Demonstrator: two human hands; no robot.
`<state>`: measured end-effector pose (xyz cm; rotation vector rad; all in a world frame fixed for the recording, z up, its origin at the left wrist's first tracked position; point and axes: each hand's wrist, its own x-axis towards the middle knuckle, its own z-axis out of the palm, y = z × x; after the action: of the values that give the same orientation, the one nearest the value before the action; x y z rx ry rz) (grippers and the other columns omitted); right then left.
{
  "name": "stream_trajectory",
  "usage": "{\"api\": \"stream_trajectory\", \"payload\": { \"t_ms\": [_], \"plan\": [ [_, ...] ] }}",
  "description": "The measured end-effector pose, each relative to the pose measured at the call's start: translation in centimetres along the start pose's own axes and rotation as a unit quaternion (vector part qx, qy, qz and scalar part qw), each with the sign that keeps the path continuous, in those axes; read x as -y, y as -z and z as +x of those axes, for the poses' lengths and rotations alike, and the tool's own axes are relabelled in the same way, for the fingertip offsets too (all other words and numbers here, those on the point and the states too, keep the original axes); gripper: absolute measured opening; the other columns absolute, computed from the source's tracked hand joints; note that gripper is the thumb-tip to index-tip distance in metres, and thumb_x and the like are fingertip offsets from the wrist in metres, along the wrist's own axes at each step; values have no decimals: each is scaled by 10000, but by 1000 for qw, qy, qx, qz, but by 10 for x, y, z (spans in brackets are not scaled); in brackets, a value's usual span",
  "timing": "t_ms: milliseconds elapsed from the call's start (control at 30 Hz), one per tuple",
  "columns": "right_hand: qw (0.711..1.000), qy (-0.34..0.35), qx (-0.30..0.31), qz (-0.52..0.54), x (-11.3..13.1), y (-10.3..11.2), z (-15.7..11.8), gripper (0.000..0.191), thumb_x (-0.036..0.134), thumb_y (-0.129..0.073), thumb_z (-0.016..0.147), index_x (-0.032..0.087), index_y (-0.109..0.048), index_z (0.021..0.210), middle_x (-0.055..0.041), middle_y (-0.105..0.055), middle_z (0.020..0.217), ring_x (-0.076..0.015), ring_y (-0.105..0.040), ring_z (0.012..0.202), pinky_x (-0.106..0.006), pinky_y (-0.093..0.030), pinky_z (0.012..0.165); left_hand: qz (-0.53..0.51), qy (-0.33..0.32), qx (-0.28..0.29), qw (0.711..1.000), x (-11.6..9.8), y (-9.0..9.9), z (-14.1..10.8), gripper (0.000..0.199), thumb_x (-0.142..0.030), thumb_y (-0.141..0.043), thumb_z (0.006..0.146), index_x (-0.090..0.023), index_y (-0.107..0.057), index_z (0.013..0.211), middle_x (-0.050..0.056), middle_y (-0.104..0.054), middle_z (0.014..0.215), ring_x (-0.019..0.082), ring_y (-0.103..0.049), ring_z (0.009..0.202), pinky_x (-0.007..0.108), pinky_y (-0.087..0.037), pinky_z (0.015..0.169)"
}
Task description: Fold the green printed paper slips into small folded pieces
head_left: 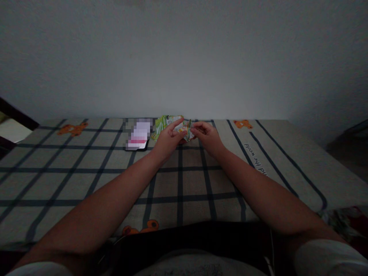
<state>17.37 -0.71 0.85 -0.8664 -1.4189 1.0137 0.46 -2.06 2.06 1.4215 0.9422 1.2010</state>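
left hand: the left hand (169,140) is on the near left side of the packet, index finger stretched out along it, thumb pressed on its front; the fingers hold the packet. the lower fingers are hidden.
right hand: the right hand (205,135) is at the packet's right end, thumb and index finger drawn together in a narrow pinch on it; the other fingers are curled, their exact hold cannot be told.
packet: the green and white packet (166,122), printed and creased, is between the hands, above the far part of the cloth, near the wall; its part between the fingertips is bunched. whether it is one piece or several cannot be told.
phone: a dark-edged phone (140,134) lies flat, lit screen up, just beside the packet on the left; contact cannot be confirmed. screen content blurred.
cloth: the checked cloth (192,184) is pale with dark lines, orange bear prints and upside-down lettering, partly legible as "the world".
wall: a plain grey wall (184,57) stands behind the cloth's far edge.
person: both forearms reach forward over the cloth, bare below pale sleeves.
lighting: dim.
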Motion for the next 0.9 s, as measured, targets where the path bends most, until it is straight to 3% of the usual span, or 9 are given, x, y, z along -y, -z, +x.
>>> {"api": "stream_trajectory", "payload": {
  "t_ms": [133,267,367,500,667,800,900],
  "plan": [
    [1000,5,0,1,-1,-1,0,317,458,-759,723,218,-622,879,5,-642,790,-128,-587,690,-280,-500,639,-4,2,-15,1000,0,-1,0,738,-310,-730,788,-187,-471,1467,-21,-646,643,134,-622,607,281,-563,689],
    [1000,12,-16,-5,0,-1,0,315,464,-749,734,217,-624,884,2,-643,804,-129,-593,706,-285,-517,660,-72,45,-19,996,-4,-5,-2,791,-270,-715,805,-197,-376,1516,35,-735,863,163,-698,753,316,-588,760],
    [999,15,-38,-2,2,1,0,323,470,-751,729,218,-624,886,0,-650,823,-132,-604,719,-292,-538,676,-101,77,7,992,-8,-7,-4,716,-254,-697,826,-187,-423,1484,73,-751,1000,167,-724,806,330,-595,804],
    [999,17,-36,10,2,2,1,336,476,-763,714,222,-621,882,4,-651,818,-130,-607,706,-292,-549,667,-97,75,27,992,-11,-8,-6,689,-214,-689,824,-162,-445,1466,48,-763,871,158,-730,759,321,-597,810],
    [999,9,-32,-7,2,-1,0,350,483,-766,707,227,-605,884,9,-635,785,-130,-591,678,-292,-539,646,-53,46,5,998,-12,-8,-7,699,-198,-687,798,-141,-454,1455,-9,-721,689,153,-712,664,321,-608,762],
    [999,17,-26,-17,3,0,-1,337,476,-749,731,223,-606,902,1,-630,804,-131,-587,694,-289,-526,650,-53,32,-21,998,-13,-10,-7,725,-179,-699,772,-137,-458,1454,0,-727,709,158,-711,660,321,-608,753],
    [999,23,-35,-9,4,1,-1,344,491,-750,730,224,-605,891,0,-630,800,-131,-584,684,-284,-517,631,-85,54,-3,995,-14,-10,-7,776,-164,-699,774,-152,-405,1492,0,-744,753,146,-720,706,314,-597,806]
  ]
}}
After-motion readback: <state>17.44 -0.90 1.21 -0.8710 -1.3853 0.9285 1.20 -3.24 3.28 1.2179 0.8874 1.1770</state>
